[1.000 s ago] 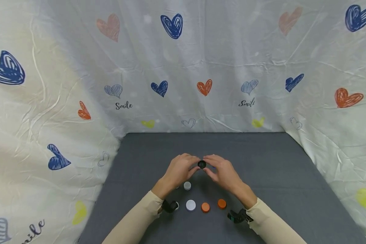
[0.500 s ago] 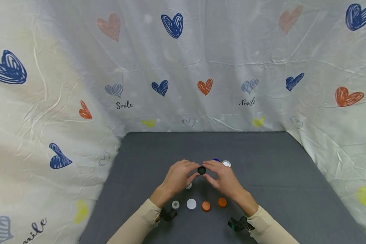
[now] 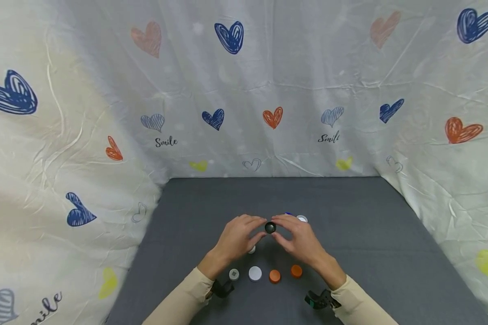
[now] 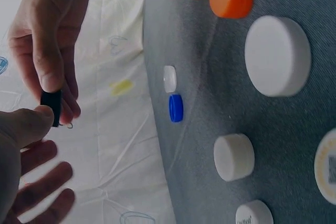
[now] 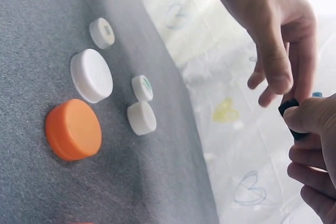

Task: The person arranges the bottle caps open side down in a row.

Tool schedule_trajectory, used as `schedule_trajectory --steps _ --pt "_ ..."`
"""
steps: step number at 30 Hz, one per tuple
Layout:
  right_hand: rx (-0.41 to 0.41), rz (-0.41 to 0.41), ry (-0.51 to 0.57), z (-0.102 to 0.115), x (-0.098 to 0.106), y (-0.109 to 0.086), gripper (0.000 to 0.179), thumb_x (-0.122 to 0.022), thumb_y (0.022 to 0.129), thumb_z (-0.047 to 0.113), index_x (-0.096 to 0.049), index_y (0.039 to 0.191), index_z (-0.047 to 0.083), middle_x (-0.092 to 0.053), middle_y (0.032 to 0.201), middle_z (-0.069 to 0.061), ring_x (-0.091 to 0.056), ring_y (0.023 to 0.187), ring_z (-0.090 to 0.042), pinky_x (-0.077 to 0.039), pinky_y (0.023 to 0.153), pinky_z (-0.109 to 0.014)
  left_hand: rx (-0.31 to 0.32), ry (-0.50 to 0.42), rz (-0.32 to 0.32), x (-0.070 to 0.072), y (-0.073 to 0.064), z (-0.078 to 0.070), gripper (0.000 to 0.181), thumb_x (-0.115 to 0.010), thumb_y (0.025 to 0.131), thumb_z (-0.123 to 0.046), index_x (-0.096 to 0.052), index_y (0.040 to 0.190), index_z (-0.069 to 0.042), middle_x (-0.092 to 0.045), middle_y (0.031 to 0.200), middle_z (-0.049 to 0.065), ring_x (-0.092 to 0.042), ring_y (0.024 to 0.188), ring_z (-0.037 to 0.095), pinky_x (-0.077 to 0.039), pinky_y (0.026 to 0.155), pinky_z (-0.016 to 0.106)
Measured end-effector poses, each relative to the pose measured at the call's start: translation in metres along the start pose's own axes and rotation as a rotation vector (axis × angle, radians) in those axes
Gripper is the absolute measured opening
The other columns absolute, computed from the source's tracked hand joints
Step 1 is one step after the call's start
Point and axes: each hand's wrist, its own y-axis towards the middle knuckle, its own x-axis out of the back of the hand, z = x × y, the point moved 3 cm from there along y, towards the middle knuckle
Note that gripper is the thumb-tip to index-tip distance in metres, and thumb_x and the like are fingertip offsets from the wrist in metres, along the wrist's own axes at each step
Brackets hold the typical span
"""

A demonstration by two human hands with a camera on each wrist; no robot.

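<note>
Between the fingertips of both hands, raised above the grey table, is a small round black cap (image 3: 270, 227). My left hand (image 3: 234, 237) pinches it from the left, its thumb lying on the cap (image 4: 51, 107) in the left wrist view. From the other side my right hand (image 3: 298, 237) holds it, with the thumb pressed on the dark cap (image 5: 293, 119) in the right wrist view. The left hand's other fingers spread loosely away from it. Below the hands lie a large white cap (image 3: 255, 273) and an orange cap (image 3: 274, 276).
A second orange cap (image 3: 296, 271) lies to the right, a small white cap (image 3: 233, 274) with a marked top to the left. Beyond the right hand are a blue cap (image 4: 176, 108) and a clear-white cap (image 4: 169, 79). A heart-print curtain (image 3: 244, 90) encloses the grey table (image 3: 349, 203).
Both hands have come slightly nearer the body with the black cap, uncovering the blue and clear-white caps behind. The black cap has turned and shows a shinier face.
</note>
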Motion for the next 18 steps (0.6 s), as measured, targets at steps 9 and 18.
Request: schedule_trajectory --steps 9,18 --pt "-0.081 0.046 0.038 0.0021 0.0030 0.0000 0.035 -0.076 0.090 0.028 -0.071 0.121 0.013 -0.071 0.121 -0.001 -0.067 0.112 -0.017 -0.056 0.091 -0.041 -0.141 0.022 -0.105 0.0011 0.0000 -0.0018 0.039 -0.085 0.082 -0.023 -0.074 0.118 -0.015 -0.074 0.113 -0.003 -0.067 0.098 0.013 -0.055 0.080 0.028" --pt "-0.108 0.051 0.085 0.0034 0.0049 -0.0017 0.031 -0.069 0.096 0.031 -0.070 0.124 0.018 -0.070 0.122 0.002 -0.067 0.113 -0.015 -0.056 0.091 -0.041 -0.151 -0.012 -0.156 0.0002 -0.0011 -0.0016 0.031 -0.079 0.087 -0.022 -0.075 0.117 -0.012 -0.075 0.109 -0.001 -0.068 0.095 0.013 -0.055 0.077 0.027"
